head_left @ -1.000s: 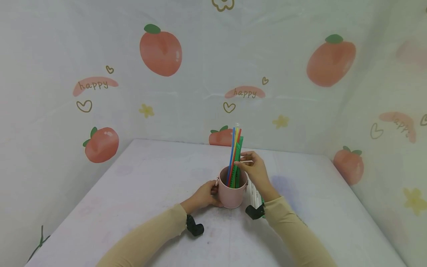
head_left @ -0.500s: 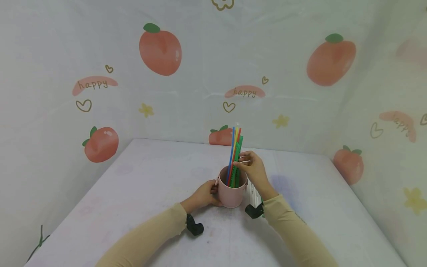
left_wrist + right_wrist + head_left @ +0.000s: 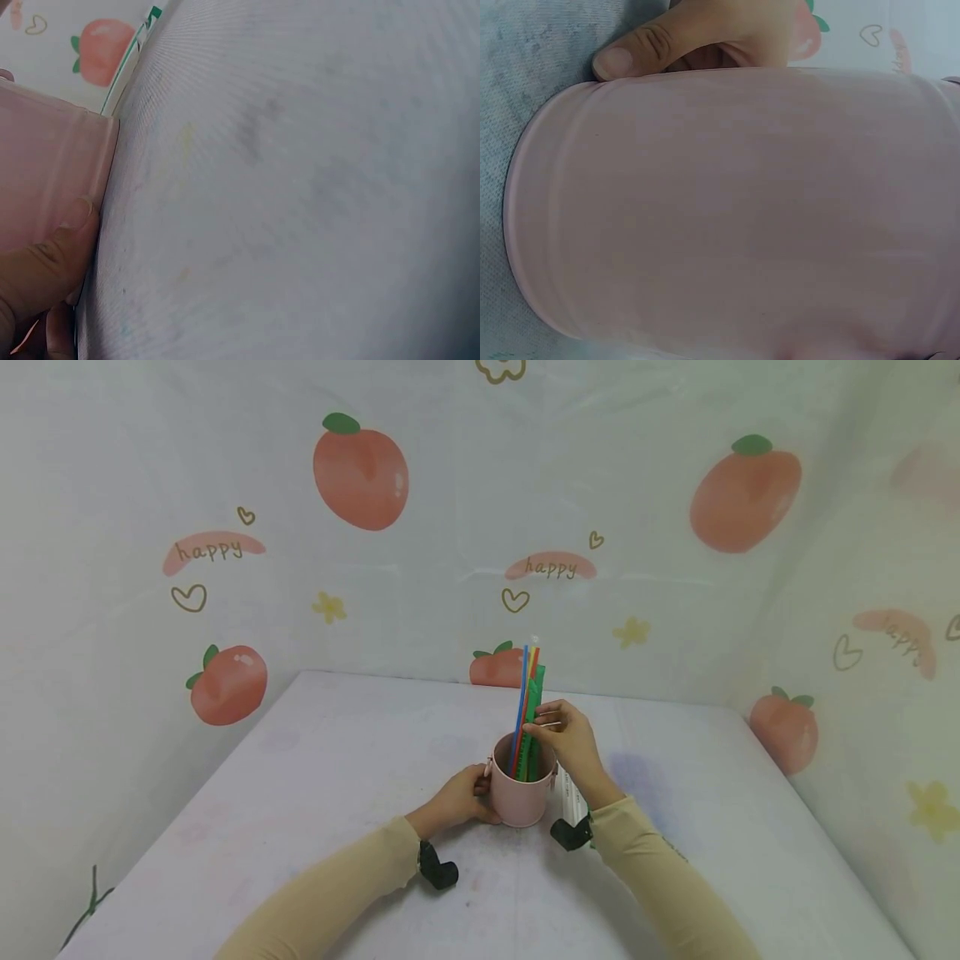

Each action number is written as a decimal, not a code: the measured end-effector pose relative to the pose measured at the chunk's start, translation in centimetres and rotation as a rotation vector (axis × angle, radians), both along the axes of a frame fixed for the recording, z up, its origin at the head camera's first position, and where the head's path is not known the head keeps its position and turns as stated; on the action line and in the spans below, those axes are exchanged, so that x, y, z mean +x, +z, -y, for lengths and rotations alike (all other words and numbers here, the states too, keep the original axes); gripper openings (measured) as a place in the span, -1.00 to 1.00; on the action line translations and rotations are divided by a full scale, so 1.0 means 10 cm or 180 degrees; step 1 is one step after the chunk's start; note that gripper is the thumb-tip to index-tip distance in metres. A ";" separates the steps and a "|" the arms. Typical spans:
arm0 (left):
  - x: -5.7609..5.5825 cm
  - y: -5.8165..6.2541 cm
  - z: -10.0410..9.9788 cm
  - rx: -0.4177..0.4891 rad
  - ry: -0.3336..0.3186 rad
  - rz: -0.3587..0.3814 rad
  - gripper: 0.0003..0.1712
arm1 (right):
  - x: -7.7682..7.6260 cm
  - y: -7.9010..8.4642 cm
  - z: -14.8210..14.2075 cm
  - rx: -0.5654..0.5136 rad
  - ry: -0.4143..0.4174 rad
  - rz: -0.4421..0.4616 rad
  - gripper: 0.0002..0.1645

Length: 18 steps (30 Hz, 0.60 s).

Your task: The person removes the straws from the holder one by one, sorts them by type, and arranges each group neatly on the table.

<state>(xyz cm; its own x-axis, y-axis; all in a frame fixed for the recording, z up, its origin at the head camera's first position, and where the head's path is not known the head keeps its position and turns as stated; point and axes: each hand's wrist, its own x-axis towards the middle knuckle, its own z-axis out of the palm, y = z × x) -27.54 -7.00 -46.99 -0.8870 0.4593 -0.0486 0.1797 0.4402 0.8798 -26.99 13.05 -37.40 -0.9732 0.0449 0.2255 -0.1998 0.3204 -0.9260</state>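
A pink bucket [image 3: 520, 803] with small side handles stands upright on the table. My left hand [image 3: 459, 795] grips its left side, thumb low near the base; the left wrist view also shows this thumb [image 3: 56, 259] against the pink wall. Out of the bucket rises a bundle of thin drinking straws [image 3: 521, 693], blue, yellow and red, beside a green strip with dark markings [image 3: 534, 697]. My right hand [image 3: 572, 739] pinches this bundle above the rim. In the right wrist view the bucket [image 3: 742, 202] fills most of the picture, with the left hand [image 3: 697, 37] behind it.
A white flat pack with green edging [image 3: 573, 802] lies right of the bucket, partly hidden by my right wrist. The pale table [image 3: 360, 735] meets a fruit-printed cloth wall [image 3: 450, 527] behind. Black wrist cameras [image 3: 437, 866] sit below both hands.
My right hand and the upper ends of the straws have shifted very slightly to the left. The bucket and my left hand stay practically where they were.
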 end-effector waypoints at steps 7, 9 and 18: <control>-0.01 -0.02 -0.01 -0.0060 0.0002 -0.0052 -0.13 | -0.02 -0.03 0.00 0.0047 -0.0048 -0.0038 -0.62; -0.01 -0.01 -0.01 -0.0061 0.0000 -0.0056 -0.13 | -0.03 -0.03 0.01 0.0064 -0.0056 -0.0048 -0.62; 0.02 0.02 0.00 0.0002 0.0006 -0.0071 -0.13 | -0.03 0.00 0.03 0.0134 -0.0096 -0.0065 -0.63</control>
<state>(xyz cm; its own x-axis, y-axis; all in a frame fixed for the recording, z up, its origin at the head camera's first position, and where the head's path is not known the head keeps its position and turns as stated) -27.38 -6.95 -46.81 -0.8887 0.4576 -0.0286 0.1984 0.4400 0.8758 -27.28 12.76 -37.44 -0.9667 0.0643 0.2475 -0.2081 0.3652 -0.9074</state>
